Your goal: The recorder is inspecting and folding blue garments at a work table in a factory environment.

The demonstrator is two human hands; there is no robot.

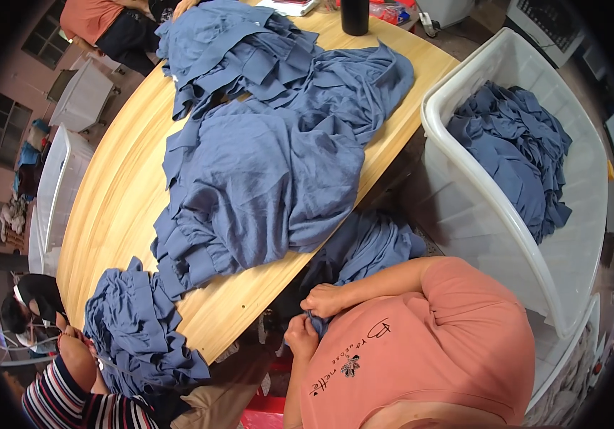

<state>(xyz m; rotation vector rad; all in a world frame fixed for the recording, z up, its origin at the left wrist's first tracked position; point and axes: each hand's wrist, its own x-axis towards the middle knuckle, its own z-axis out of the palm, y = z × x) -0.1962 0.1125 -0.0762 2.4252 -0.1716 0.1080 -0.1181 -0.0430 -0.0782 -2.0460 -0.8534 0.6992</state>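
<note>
Close in front of my chest, my left hand [301, 336] and my right hand [325, 300] are closed side by side, pinching a small bunched edge of blue fabric [317, 323]. More blue fabric [371, 247] hangs in folds below the table edge, beyond my right forearm; whether it joins the held edge I cannot tell. Up on the wooden table [117, 179], nearest my hands, lies a large crumpled heap of blue fabric pieces [264, 186]. A second pile of blue pieces [239, 46] rests behind it.
At right stands a big white plastic bin [457, 171] with blue fabric [514, 157] inside. A person in striped sleeves [57, 393] sits at lower left beside another blue pile [135, 325]. Another person [96, 21] stands beyond the table. A black cylinder [355, 18] stands at the far edge.
</note>
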